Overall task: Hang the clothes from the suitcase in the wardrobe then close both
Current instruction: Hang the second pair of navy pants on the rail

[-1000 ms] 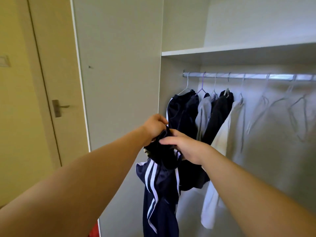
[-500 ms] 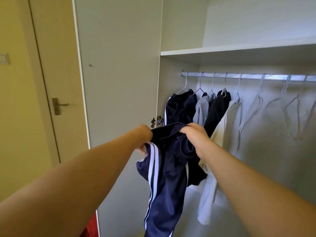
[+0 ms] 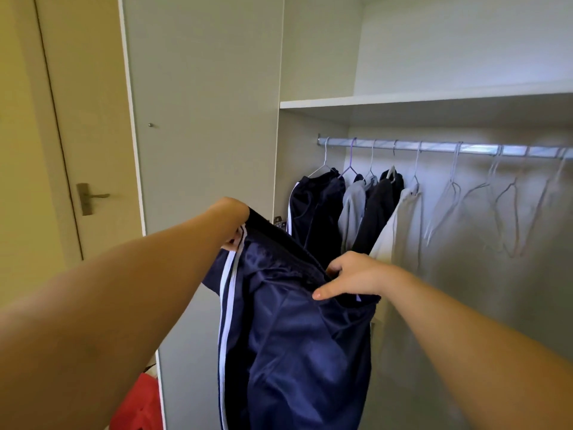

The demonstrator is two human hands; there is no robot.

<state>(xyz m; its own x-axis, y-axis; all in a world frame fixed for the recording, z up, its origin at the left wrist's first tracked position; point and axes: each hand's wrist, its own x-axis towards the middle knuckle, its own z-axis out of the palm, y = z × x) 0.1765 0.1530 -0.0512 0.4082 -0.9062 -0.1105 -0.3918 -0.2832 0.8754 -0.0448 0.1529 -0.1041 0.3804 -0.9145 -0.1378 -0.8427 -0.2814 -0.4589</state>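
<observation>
Head view: the person is holding a pair of navy track trousers [image 3: 294, 336] up in front of the open wardrobe [image 3: 313, 57], with both arms stretched forward. The left grip [image 3: 231, 220] is closing on the left end of the waistband, at the side bearing the white stripes. The wrist is hiding most of it, but curled fingertips [image 3: 231, 243] are showing under the fabric edge, pinching it. The right grip [image 3: 356, 274] is clamping the other end of the waistband, lower and nearer the camera: its thumb is pressing flat on the near side of the cloth and its fingers are curling over the far side. The waistband is running taut and slanted between the two grips, and the legs are hanging straight down out of the frame.

Behind the trousers, four garments are hanging at the left end of the rail [image 3: 434, 148]: a navy one with a white stripe [image 3: 316, 206], a grey one [image 3: 353, 206], a black one [image 3: 381, 209] and a cream one [image 3: 403, 231]. Bare wire hangers [image 3: 449, 193] are hanging further right. A shelf [image 3: 403, 100] is sitting above the rail. The wardrobe door [image 3: 201, 119] is standing open at the left, and a red thing [image 3: 139, 405] is showing low beside it.
</observation>
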